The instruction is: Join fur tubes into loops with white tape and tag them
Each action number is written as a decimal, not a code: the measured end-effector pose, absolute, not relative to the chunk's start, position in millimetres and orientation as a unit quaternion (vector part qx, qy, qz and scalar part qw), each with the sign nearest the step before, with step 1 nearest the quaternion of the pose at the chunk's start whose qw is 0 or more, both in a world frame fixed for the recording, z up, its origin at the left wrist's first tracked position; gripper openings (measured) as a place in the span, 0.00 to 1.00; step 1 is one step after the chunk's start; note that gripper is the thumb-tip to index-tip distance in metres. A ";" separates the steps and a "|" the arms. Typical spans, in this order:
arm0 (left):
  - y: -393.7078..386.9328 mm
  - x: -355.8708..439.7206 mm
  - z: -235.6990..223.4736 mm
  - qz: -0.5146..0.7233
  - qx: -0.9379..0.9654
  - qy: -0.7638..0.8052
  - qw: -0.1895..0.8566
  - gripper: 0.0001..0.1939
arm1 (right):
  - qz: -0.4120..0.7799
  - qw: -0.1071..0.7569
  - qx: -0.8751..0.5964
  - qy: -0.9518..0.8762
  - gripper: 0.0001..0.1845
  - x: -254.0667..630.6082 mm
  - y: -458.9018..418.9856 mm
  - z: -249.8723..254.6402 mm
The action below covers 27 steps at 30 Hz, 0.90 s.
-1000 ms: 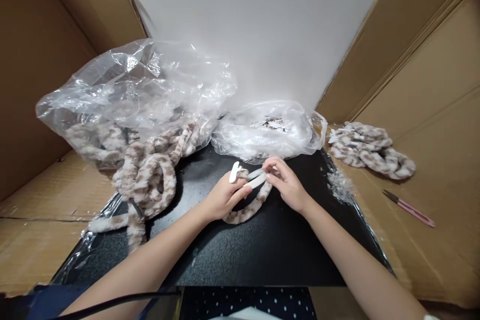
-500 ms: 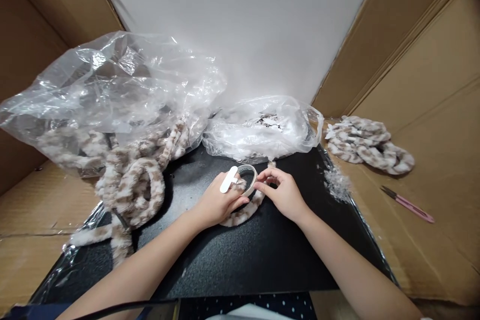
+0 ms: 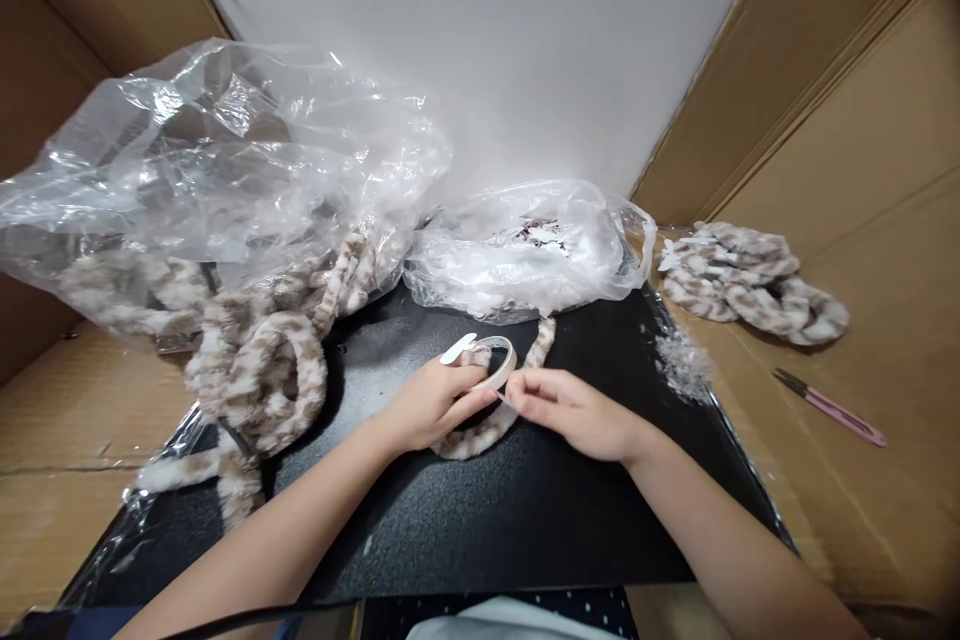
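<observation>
My left hand point(image 3: 433, 404) is closed around a narrow roll of whitish tape point(image 3: 507, 365), with the roll's ring standing out past the fingers. A white paper tag point(image 3: 458, 348) sticks up by its knuckles. Thumb and fingers of my right hand point(image 3: 576, 410) pinch a thin end of the tape at the ring's lower right. Beneath both hands a furry white-and-brown strip point(image 3: 474, 442) curves on the black work surface point(image 3: 450, 530), and its far part rises to the right of the roll. The fingertips of my left hand are partly hidden.
A large clear bag point(image 3: 247, 140) on the left spills furry strips point(image 3: 289, 370). Behind the hands lies another plastic bag point(image 3: 487, 265) of white and brown pieces. On cardboard at right are bundled furry strips point(image 3: 757, 285) and pink-handled snips point(image 3: 832, 407). Plastic scraps point(image 3: 682, 367) cling near the edge.
My right hand has shifted slightly down and now draws a short tape end from the roll. The tag by my left hand has tilted flatter, and the view has moved a little.
</observation>
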<state>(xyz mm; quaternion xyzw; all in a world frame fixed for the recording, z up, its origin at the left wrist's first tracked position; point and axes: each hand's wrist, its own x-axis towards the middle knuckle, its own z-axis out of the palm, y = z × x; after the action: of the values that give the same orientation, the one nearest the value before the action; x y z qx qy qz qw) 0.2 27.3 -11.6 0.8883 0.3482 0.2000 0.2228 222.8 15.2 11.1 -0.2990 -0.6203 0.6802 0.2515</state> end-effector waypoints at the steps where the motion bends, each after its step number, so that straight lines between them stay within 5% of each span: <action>1: 29.0 -2.1 -10.6 0.196 0.889 0.334 0.243 0.20 | 0.705 0.271 -0.299 -0.583 0.19 226.1 18.7 8.0; 5: 36.5 -9.1 -8.6 0.191 0.886 0.335 0.258 0.18 | 0.763 0.326 -0.287 -0.478 0.20 238.5 29.2 -0.5; 12: 34.8 -0.3 -2.2 0.176 0.876 0.378 0.242 0.17 | 0.783 0.164 -0.171 -0.575 0.22 245.1 13.9 26.0; 23: 32.7 4.7 -5.4 0.186 0.874 0.402 0.200 0.15 | 0.737 0.116 -0.183 -0.641 0.25 260.2 16.5 42.5; 25: 33.2 3.7 -6.0 0.194 0.864 0.429 0.176 0.14 | 0.650 0.173 -0.287 -0.683 0.25 267.4 21.7 43.5; 27: 33.4 2.9 -5.9 0.205 0.852 0.457 0.152 0.15 | 0.497 0.321 -0.445 -0.672 0.26 274.2 28.2 41.3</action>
<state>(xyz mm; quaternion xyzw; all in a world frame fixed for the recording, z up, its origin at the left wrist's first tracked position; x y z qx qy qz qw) 2.9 33.4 -5.9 0.8523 0.4566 0.2049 0.1520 274.2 28.2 41.3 -0.4450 -0.6724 0.4968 0.3210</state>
